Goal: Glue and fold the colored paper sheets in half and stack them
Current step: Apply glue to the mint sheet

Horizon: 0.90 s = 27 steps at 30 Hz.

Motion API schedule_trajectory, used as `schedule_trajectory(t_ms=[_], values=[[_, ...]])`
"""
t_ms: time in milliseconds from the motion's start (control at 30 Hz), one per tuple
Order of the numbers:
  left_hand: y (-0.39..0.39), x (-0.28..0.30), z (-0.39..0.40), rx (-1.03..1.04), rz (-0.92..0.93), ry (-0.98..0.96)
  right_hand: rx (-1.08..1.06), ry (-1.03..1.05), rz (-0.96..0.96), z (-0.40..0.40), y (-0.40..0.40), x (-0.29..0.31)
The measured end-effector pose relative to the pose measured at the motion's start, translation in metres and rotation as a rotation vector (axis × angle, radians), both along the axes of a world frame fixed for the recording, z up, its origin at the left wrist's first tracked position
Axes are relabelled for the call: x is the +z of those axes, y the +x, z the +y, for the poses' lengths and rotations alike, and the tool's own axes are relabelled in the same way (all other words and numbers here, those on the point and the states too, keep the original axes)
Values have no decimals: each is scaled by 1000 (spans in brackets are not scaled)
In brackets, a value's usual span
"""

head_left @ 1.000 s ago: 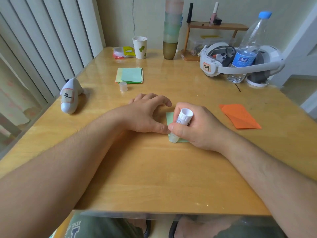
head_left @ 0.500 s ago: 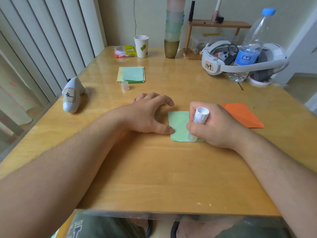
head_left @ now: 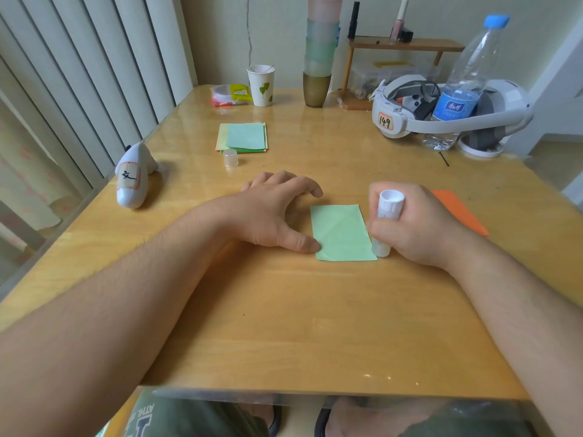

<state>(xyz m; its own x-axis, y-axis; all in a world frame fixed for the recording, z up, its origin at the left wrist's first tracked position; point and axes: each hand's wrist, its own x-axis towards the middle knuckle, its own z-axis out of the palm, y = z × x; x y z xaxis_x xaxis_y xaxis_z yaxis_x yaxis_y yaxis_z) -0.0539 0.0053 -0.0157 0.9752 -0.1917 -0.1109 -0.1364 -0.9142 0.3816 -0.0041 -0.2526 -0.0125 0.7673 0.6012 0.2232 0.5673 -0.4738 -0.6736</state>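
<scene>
A light green paper [head_left: 342,233], folded into a narrow rectangle, lies flat in the middle of the wooden table [head_left: 284,310]. My left hand [head_left: 274,212] rests at its left edge, thumb tip touching the lower left corner, fingers spread on the table. My right hand [head_left: 413,228] grips a white glue stick [head_left: 386,220], tip down at the sheet's right lower edge. A folded orange paper [head_left: 459,212] lies to the right, partly behind my right hand. A stack of coloured sheets [head_left: 243,137] sits farther back, with the glue cap [head_left: 230,158] in front of it.
A white controller [head_left: 132,181] lies at the left edge. At the back stand a paper cup [head_left: 261,85], a snack packet [head_left: 232,94], stacked tumblers [head_left: 318,58], a small wooden shelf [head_left: 403,45], a headset [head_left: 441,111] and a water bottle [head_left: 460,89].
My right hand has slid the glue stick rightward across the green paper, from its left edge to its right edge, uncovering the sheet. My left hand stays in place.
</scene>
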Motion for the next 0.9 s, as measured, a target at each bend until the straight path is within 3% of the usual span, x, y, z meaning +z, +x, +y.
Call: schedule_trajectory(t_ms=[167,367,567,900], values=[[-1,2,1,-18,16,1,-20,188,33,6,3,13],[-2,-1,3,2,-7,-37,47,-149,12,39,1,37],[2,-7,1,89,-59,2,-78,-33,-60,68,6,20],[2,-5,-4,118,-38,78,-25,-75,-21,77,9,3]])
